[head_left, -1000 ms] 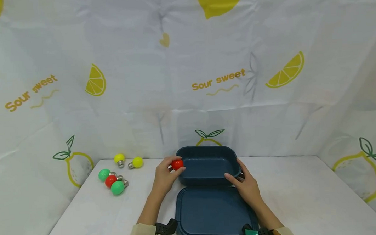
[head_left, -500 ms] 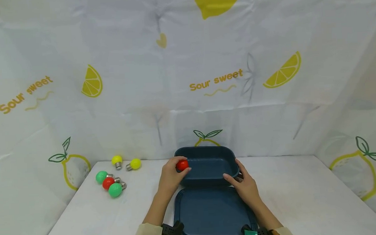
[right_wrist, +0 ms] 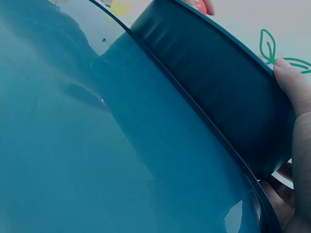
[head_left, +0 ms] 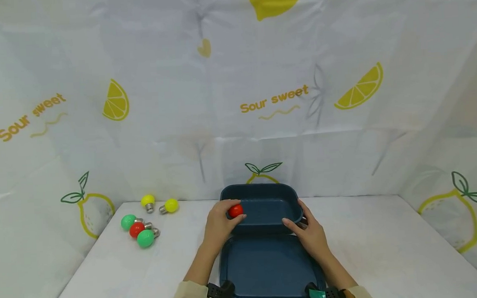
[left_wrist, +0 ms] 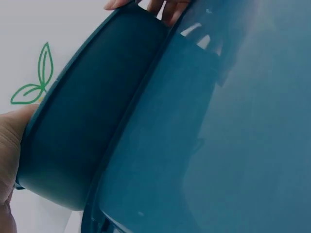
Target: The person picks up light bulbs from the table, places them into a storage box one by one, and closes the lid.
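In the head view my left hand (head_left: 218, 221) pinches a red light bulb (head_left: 236, 211) between thumb and fingers, at the left end of a dark blue rectangular box (head_left: 263, 229). The bulb's metal base is hidden. My right hand (head_left: 313, 236) grips the box's right end, thumb at the rim and fingers round the outside. A flat blue lid (head_left: 271, 269) lies just in front of the box, under both wrists. In the right wrist view the red bulb (right_wrist: 200, 6) peeks over the box's far rim, while the left wrist view shows the box's outer wall (left_wrist: 87, 111).
Left of the box, a red bulb (head_left: 136, 230) lies between two green bulbs (head_left: 145, 238) on the white table (head_left: 369, 250). Two yellow bulbs (head_left: 171, 205) rest near the table's back edge. A lemon-print curtain (head_left: 199, 164) hangs close behind the box.
My left hand has carried the red bulb rightward, from the box's left rim to just over its left end. The right hand keeps its hold on the box.
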Available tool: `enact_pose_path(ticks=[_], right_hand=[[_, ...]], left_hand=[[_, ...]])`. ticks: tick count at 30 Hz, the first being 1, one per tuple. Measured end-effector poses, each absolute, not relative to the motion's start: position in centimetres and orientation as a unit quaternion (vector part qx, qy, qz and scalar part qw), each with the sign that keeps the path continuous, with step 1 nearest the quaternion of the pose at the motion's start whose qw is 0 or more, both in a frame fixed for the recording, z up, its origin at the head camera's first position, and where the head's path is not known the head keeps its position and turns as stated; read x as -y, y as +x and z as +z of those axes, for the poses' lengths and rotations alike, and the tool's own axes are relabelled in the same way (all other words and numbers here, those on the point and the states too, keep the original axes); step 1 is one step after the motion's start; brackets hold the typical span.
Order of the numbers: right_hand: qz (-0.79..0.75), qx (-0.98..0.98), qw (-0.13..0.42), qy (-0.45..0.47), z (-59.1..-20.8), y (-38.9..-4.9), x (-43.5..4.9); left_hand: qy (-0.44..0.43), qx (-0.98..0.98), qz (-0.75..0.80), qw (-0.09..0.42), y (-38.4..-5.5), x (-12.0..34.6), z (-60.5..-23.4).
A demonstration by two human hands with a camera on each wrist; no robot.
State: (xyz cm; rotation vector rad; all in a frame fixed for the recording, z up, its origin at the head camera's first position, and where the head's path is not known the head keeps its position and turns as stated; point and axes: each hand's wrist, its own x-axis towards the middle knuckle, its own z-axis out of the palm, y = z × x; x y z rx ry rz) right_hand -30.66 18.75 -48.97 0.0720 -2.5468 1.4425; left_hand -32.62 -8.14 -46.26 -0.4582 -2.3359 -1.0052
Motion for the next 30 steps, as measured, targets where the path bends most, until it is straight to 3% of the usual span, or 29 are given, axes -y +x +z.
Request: enact_pose_path(ticks=[12,25,30], right_hand=[[0.488,0.865,0.111,0.02,-48.9,-30.4,-19.0],[0.496,0.861,0.108,0.019,-49.3,-30.6,-18.5],[0.498,0.86,0.112,0.02,-49.3,-30.5,-18.4]], left_hand=[[-0.144,0.877,-0.397,0.228,-32.8,7.8,-45.8],[-0.149,0.919,-0.347,0.114,-33.4,9.0,-43.8],[-0.165,0.923,-0.331,0.104,-33.6,9.2,-43.8]])
